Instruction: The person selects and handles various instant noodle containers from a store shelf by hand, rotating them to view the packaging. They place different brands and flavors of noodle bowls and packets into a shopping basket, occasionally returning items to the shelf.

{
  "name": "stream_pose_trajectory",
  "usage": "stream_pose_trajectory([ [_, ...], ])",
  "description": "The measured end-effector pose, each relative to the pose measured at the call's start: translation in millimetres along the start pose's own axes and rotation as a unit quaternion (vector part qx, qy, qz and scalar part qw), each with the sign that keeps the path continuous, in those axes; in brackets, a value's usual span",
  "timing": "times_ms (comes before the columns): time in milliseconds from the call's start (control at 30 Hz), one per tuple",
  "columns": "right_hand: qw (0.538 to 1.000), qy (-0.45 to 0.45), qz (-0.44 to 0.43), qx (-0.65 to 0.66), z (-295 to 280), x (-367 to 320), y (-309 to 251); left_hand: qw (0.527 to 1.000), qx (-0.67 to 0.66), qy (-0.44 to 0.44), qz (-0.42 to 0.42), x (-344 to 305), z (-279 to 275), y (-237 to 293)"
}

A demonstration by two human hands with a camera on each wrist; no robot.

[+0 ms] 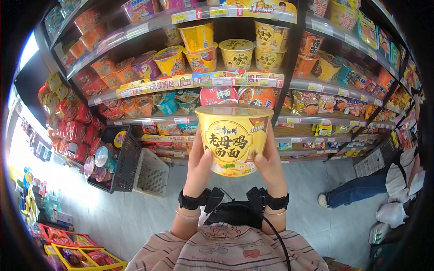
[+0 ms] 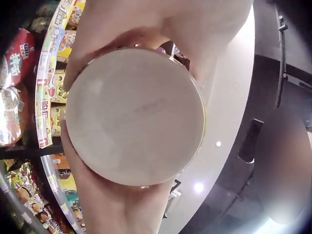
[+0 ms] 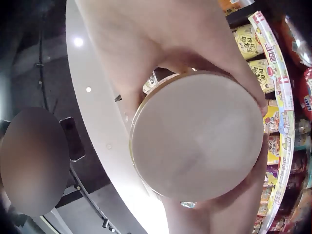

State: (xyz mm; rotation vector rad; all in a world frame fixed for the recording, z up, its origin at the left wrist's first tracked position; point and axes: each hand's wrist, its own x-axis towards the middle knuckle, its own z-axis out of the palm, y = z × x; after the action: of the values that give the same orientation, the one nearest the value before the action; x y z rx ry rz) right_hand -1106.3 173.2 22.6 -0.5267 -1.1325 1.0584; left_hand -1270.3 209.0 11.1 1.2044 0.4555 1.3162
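Observation:
A yellow instant noodle cup (image 1: 233,142) is held upright between both hands in front of the shelves, its printed front facing the person. On one side the left hand (image 1: 200,158) grips the cup, thumb on the front and fingers wrapped behind. The right hand (image 1: 269,165) grips the opposite side the same way. From below, the left wrist view shows the cup's pale round base (image 2: 136,117) with a hand on either side. The same base (image 3: 197,136) fills the middle of the right wrist view. Most fingers are hidden behind the cup.
Shelves (image 1: 181,83) of instant noodle cups and packets stand ahead. A black basket (image 1: 129,158) with noodle cups and a white crate (image 1: 151,174) are on the floor at left. A person's jeans leg (image 1: 357,187) shows at right. Snack trays (image 1: 77,253) lie at lower left.

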Motion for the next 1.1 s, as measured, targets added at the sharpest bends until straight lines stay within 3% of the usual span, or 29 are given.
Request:
stream_pose_trajectory([
  [333, 0.999, -0.029, 0.014, 0.006, -2.6, -3.3, 1.5, 1.000, 0.003, 0.011, -0.006, -7.3, -6.1, 2.9],
  [467, 0.999, -0.025, 0.005, -0.028, -6.5, -2.4, 7.1, 0.997, 0.062, -0.009, -0.035, -6.1, -13.3, 3.7],
  [567, 0.994, 0.072, 0.064, 0.054, -13.4, -5.5, 20.1, 0.987, 0.140, -0.081, -0.009, 1.9, -13.3, 13.2],
  [667, 0.968, 0.097, 0.191, 0.128, -15.5, -3.8, 8.1, 0.962, 0.222, -0.153, 0.050, 7.7, -17.1, 11.0],
  [700, 0.968, 0.106, 0.193, 0.116, -15.4, -3.4, 7.3, 0.954, 0.267, -0.131, 0.034, 10.4, -23.6, 2.4],
  [800, 0.969, 0.117, 0.200, 0.088, -15.5, -3.5, 6.2, 0.960, 0.247, -0.132, 0.022, 11.7, -22.8, -0.6],
  [1000, 0.971, 0.104, 0.197, 0.089, -15.4, -4.1, 0.0, 0.970, 0.186, -0.128, 0.086, 11.8, -14.0, -8.5],
  [1100, 0.971, 0.070, 0.216, 0.073, -14.6, -5.6, -6.7, 0.991, 0.091, -0.091, 0.043, 10.6, -8.4, -1.3],
])
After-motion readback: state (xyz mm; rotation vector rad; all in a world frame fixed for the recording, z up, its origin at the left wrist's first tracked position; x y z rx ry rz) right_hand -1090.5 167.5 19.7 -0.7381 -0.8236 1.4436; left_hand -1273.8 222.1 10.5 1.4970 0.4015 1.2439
